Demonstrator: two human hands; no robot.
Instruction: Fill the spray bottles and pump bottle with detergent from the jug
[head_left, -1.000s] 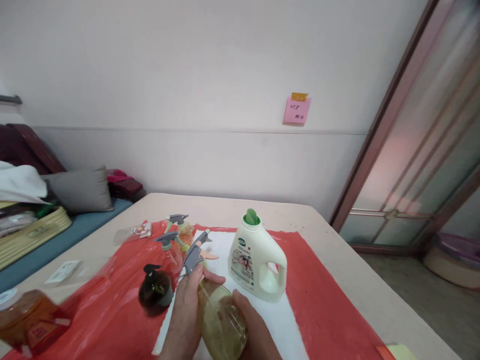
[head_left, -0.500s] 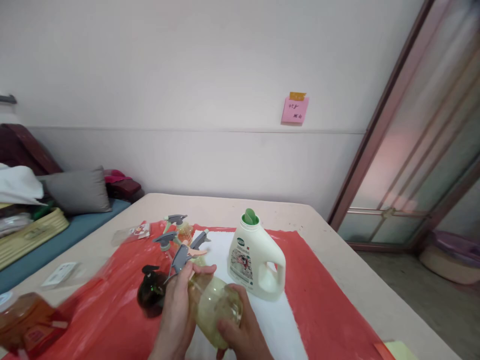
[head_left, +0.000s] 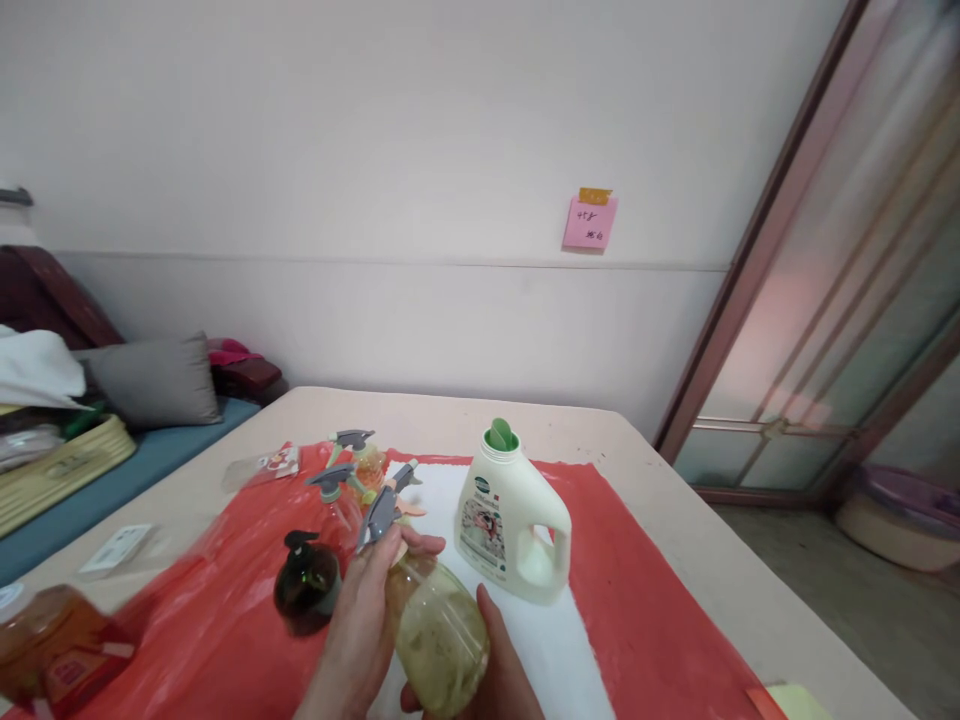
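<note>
Between my two hands is a clear spray bottle [head_left: 442,640] with yellowish-green liquid, tilted so its grey trigger head points up and left. My left hand [head_left: 364,610] closes around the neck just below the trigger. My right hand [head_left: 506,665] supports the base from the right and beneath; some of its fingers are hidden behind the bottle. Beyond it stands a large pale-green detergent jug [head_left: 487,510] with a green pour spout. Left of my left hand is a dark pump bottle [head_left: 306,590]. More spray bottles [head_left: 335,505] stand behind it.
A red plastic sheet [head_left: 645,580] and a white sheet [head_left: 566,650] cover part of the table [head_left: 442,415]. An amber jug [head_left: 60,640] is at the near left, by a small white device [head_left: 116,550]. A pink note [head_left: 590,222] is taped to the wall.
The spray bottle has turned in my hands, its trigger head shifting right. My right hand has moved from the bottle's front round to its side and underside.
</note>
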